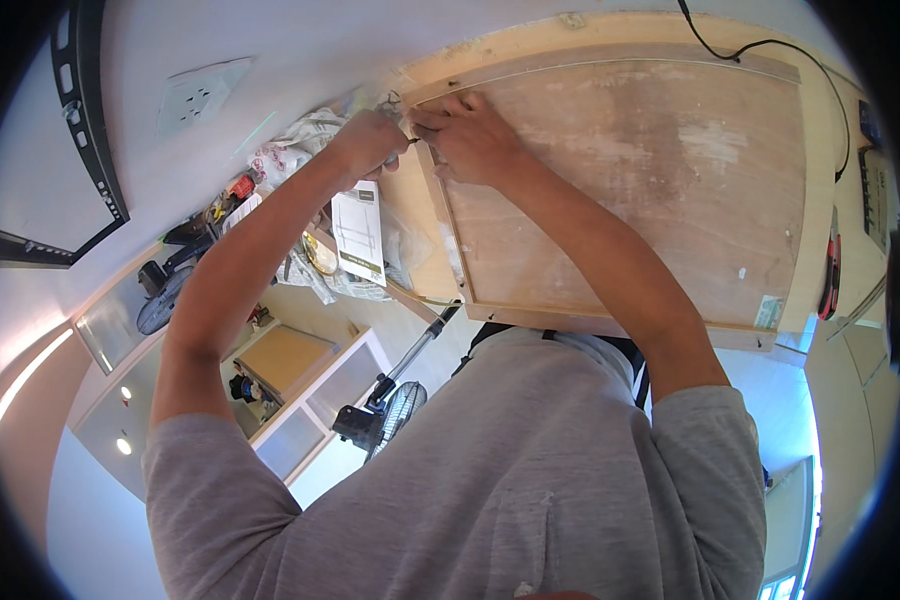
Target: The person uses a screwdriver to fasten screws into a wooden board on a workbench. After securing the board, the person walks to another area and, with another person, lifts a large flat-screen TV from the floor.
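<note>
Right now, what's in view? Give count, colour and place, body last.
panel: 1, brown, centre
table: 1, pale, under panel
cable: 1, black, upper right
cutter: 1, red and black, right of panel
leaflet: 1, mostly white, left of panel
clutter: uncountable, mixed colours, around leaflet
fans: 2, black, left; one possibly reflected
socket plate: 1, white, upper left
bracket: 1, black, far left
shelf: 1, white, lower left
tool: 1, dark-tipped, mostly hidden, panel's left edge
shirt: 1, grey, lower centre
arms: 2, bare, reaching forward
left hand: 1, bare, round tool
right hand: 1, bare, on panel
</note>
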`<state>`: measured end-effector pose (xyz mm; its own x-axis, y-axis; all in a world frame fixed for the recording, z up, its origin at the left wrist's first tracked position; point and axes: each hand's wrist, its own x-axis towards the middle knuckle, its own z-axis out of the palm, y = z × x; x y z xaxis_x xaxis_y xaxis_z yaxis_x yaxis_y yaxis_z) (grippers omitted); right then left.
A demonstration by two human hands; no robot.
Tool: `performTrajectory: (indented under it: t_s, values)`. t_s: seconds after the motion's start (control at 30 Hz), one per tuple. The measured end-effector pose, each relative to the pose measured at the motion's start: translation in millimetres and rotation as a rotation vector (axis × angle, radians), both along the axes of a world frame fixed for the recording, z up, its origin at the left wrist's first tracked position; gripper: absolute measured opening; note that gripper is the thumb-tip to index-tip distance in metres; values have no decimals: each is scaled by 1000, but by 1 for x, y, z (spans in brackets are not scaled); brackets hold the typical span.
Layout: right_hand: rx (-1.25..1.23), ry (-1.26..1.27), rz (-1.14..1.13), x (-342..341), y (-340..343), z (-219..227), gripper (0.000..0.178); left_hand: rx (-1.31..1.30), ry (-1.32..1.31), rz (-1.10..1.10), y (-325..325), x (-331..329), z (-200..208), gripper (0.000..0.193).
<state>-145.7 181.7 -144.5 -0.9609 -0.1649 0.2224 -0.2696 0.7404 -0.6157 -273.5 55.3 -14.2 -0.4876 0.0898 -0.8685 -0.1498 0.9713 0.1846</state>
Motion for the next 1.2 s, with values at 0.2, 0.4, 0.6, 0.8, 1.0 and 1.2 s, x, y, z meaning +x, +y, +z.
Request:
performTrajectory:
  t_s: [0.2, 0.4, 0.6, 0.8, 1.0, 1.2]
  values:
    - [-13, -22, 7, 0, 0, 0, 55, -251, 303, -1364, 11, 18, 4, 27]
    - [10, -31, 16, -1, 2, 3, 56, 0, 111, -131, -4, 7, 4, 30]
    - [-10, -47, 25, -1, 0, 2, 59, -15, 107, -362, -1, 0, -2, 33]
    - [-15, -61, 32, -1, 1, 3, 58, -269, 270, -1405, 10, 15, 7, 35]
    - [36, -50, 21, 0, 2, 4, 56, -10, 65, -126, -3, 5, 3, 29]
    - [-12, -1, 7, -2, -1, -3, 51, 61, 51, -417, -13, -5, -11, 24]
